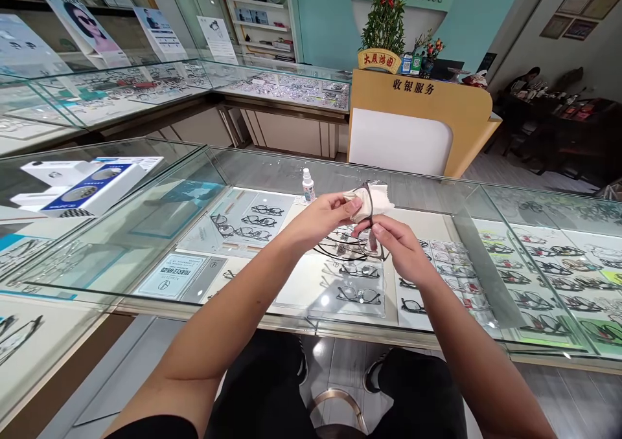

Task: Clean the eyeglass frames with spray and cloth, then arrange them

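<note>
My left hand (336,212) is closed on a whitish cleaning cloth (381,199), pinching it against a dark-framed pair of glasses (370,201). My right hand (401,245) grips the same glasses lower down, its thumb and fingers closed around the frame. The glasses are held on edge above the glass counter, and the fingers and cloth hide part of them. Just beyond my left hand, a small white spray bottle (308,185) stands upright on the counter top. Below my hands, several glasses (359,295) lie in rows inside the display case.
The glass counter (291,319) runs across in front of me. White-and-blue boxes (87,186) lie on the glass at left. More display cases (282,89) line the back. A wooden cashier desk (422,96) bears a plant (383,18). A person (527,79) is at the far right.
</note>
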The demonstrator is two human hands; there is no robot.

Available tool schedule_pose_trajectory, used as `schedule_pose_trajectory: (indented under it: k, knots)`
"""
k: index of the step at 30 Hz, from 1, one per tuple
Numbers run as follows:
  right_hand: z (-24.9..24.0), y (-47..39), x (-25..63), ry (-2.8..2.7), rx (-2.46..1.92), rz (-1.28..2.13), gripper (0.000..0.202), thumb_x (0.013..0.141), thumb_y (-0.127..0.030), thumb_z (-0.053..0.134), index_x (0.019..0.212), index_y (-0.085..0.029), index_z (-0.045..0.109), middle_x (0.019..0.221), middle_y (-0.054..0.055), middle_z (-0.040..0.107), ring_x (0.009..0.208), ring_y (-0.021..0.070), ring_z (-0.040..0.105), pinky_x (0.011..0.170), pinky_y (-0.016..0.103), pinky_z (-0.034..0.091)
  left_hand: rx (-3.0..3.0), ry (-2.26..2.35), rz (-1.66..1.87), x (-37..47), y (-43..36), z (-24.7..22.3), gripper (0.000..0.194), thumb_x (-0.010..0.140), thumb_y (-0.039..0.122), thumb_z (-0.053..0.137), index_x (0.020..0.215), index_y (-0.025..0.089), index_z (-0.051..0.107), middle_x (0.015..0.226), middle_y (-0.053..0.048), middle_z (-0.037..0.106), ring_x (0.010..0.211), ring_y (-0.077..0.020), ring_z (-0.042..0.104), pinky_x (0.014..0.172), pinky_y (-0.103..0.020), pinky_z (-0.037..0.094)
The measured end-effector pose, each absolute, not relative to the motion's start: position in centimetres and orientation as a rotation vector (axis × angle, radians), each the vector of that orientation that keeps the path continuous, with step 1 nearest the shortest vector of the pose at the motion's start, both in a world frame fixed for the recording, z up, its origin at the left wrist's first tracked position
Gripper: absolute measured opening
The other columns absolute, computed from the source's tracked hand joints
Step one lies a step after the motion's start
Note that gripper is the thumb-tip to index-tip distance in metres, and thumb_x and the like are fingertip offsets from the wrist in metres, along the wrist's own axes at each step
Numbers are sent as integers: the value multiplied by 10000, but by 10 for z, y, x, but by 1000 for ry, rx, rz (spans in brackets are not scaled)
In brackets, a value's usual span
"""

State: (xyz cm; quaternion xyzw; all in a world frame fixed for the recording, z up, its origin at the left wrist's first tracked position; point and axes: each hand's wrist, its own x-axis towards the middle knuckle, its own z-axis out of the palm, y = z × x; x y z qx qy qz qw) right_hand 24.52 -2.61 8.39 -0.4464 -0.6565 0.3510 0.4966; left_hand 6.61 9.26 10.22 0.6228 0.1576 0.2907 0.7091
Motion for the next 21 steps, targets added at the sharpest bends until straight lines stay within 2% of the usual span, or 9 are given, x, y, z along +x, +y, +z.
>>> schedule_pose_trajectory:
  k: [5,14,21]
  knots:
    - [82,-23,248,-1543,-1038,915,387,1102,-512,519,1157,-266,812,985,37,742,772,171,579,839,346,478,1221,221,574,72,88,105,477,841,541,881,759,138,639,684,-17,586,660,-129,569,662,-279,492]
    - [73,-15,252,-1421,-967,1065,387,1046,-548,609,1070,-244,847,1011,68,783,744,183,580,816,365,508,1235,143,668,76,79,106,391,833,417,909,933,155,636,713,2,599,608,-120,557,563,-264,470]
    - [72,-14,250,-1482,-1016,1036,436,1047,-583,589,1067,-230,845,991,62,783,773,180,583,846,355,500,1260,262,861,83,77,93,437,775,432,950,954,155,664,732,24,642,496,-64,510,489,-230,429]
